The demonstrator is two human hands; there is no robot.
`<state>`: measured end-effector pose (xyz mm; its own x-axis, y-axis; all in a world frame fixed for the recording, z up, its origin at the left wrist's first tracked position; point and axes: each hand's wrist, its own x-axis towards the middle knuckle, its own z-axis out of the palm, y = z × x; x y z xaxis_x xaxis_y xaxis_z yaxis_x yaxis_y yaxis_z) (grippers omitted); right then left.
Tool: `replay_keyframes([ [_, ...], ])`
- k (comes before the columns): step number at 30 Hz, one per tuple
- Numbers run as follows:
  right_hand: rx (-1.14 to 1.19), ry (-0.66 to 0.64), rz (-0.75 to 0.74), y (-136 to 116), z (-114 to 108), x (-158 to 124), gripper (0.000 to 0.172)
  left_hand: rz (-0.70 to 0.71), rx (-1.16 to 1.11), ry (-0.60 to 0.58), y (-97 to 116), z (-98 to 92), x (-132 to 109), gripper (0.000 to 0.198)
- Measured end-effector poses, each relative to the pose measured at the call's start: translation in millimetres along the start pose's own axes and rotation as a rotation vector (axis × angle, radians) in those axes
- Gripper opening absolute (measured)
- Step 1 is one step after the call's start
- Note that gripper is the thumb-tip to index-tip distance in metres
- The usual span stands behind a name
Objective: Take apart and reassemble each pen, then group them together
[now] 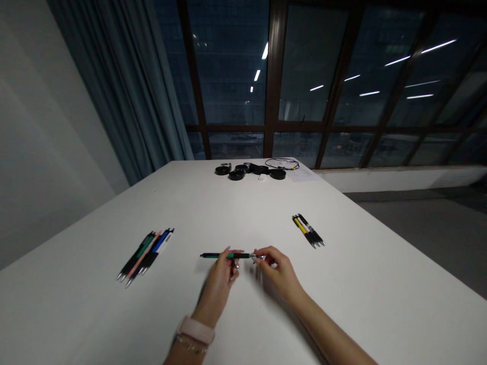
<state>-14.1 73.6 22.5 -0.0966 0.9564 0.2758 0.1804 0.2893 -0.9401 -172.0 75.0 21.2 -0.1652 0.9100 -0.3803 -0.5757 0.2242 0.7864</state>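
Note:
A green and black pen (213,255) lies level in the air above the table, its silver tip end pointing right. My left hand (224,268) is closed round the pen's barrel, with thumb and fingers pinching its green part. At the right end, my right hand (279,268) pinches the silver tip (255,256) between thumb and fingers. Whether the tip is still joined to the barrel I cannot tell. To the left, a bunch of several pens (146,257) in green, pink, blue, white and black lies slanted. Right of my hands lies a smaller group of pens (308,230), yellow, white and black.
At the table's far end sit several round black objects (236,175), a small white item (262,178), a coiled black cable (282,163) and a paper sheet (304,175). The white table (236,208) has its right edge beside the floor. A blue curtain (129,76) hangs left.

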Motion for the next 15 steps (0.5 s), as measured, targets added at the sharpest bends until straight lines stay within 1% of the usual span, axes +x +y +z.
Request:
replay_keyframes([
  [6, 0.044, 0.018, 0.041, 1.1, -0.7, 0.9, 0.026, -0.017, 0.023, -0.025, 2.0, 1.9, -2.0, 0.037],
  [11, 0.069, 0.005, 0.087, 3.6, 1.2, 2.3, 0.028, -0.011, 0.073, -0.045, 0.2, 0.8, -2.1, 0.043],
  [15, 0.079, 0.015, 0.110, 5.4, 3.1, 2.7, 0.030, -0.016, 0.136, -0.091, 1.1, 2.9, -3.1, 0.043],
])
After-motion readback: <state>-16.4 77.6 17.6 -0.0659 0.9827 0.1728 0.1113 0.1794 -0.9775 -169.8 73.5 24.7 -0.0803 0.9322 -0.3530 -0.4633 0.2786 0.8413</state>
